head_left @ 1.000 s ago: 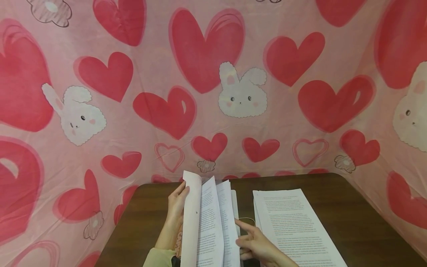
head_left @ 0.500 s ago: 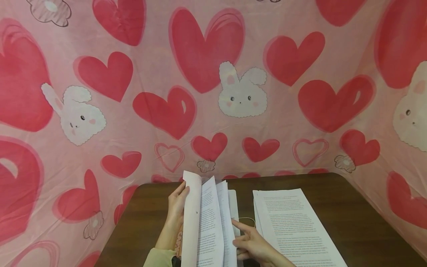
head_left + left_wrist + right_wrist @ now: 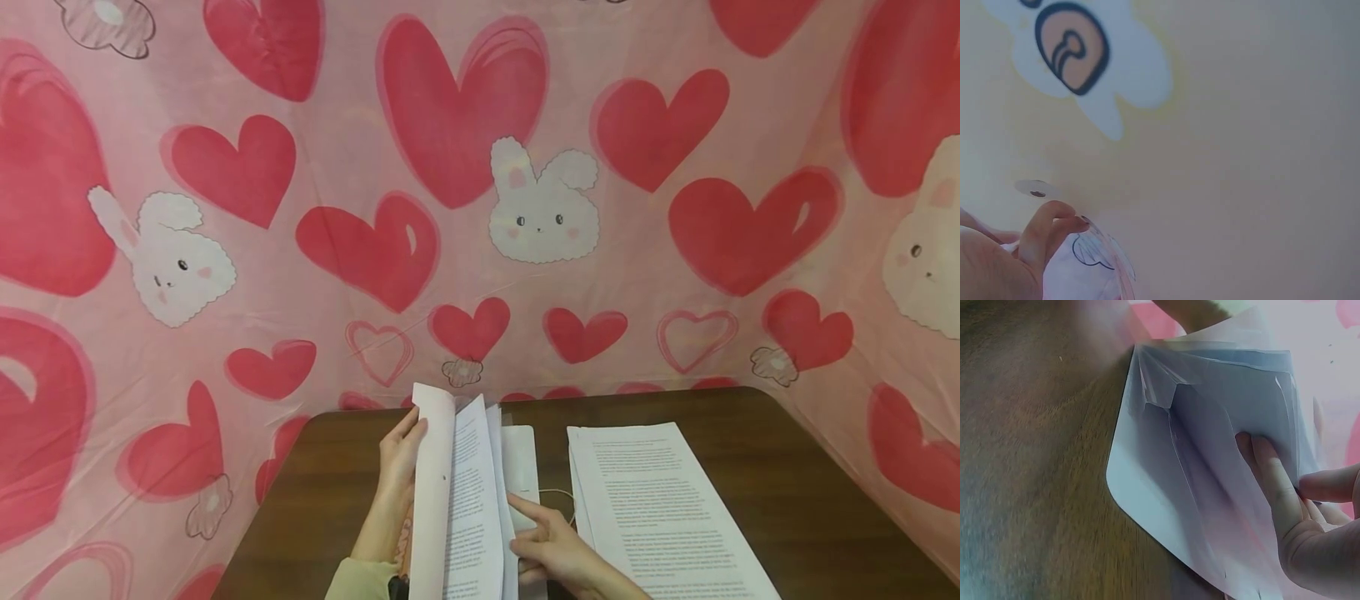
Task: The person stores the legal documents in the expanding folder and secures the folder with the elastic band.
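My left hand (image 3: pixel 400 450) grips the raised cover of a document folder (image 3: pixel 431 500) at its upper left edge. In the left wrist view the cover's outside shows a cartoon print and a round fastener (image 3: pixel 1038 189). Printed sheets (image 3: pixel 472 500) stand fanned inside the folder. My right hand (image 3: pixel 551 542) pinches the right edge of the sheets and clear sleeves, fingers on both faces. In the right wrist view, a clear plastic sleeve (image 3: pixel 1166 394) stands partly spread over the white back cover (image 3: pixel 1138 469). The lower end of the folder is out of the head view.
A stack of printed pages (image 3: pixel 660 500) lies on the brown wooden table (image 3: pixel 292 492), right of the folder. A thin cord (image 3: pixel 558 493) loops out between them. A pink curtain (image 3: pixel 337 275) with hearts and rabbits hangs behind and at both sides.
My right hand has moved a little left, bringing the right-hand sheets toward the others. More of the white back cover now shows. My left hand stays in place.
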`<action>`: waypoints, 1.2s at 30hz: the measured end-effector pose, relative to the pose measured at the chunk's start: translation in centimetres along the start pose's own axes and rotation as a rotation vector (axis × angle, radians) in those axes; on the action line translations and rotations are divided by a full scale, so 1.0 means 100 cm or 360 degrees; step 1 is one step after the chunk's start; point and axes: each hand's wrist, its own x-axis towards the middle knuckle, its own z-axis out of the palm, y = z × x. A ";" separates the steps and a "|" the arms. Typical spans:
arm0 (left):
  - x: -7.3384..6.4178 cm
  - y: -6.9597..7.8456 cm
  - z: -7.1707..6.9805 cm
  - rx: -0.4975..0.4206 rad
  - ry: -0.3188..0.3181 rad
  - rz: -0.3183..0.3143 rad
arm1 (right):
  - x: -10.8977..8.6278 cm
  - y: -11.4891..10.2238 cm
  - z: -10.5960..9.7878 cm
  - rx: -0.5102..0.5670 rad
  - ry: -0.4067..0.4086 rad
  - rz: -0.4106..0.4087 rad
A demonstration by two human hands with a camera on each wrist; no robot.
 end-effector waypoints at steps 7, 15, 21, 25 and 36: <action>0.000 -0.001 0.003 0.0001 0.0028 0.0024 | 0.003 0.001 0.006 -0.0029 0.0044 0.0002; 0.000 -0.002 0.005 0.0014 0.0008 0.0008 | 0.005 0.005 0.011 -0.0048 0.0065 0.0015; 0.000 -0.003 0.003 0.0035 0.0025 0.0006 | 0.003 0.008 0.011 -0.0029 0.0034 -0.0022; 0.000 -0.003 0.001 0.0026 0.0025 -0.0014 | 0.000 0.009 0.008 -0.0095 0.0039 -0.0061; 0.001 -0.009 -0.003 0.0048 0.0033 -0.0016 | -0.012 0.009 -0.016 -0.0260 0.0322 0.0003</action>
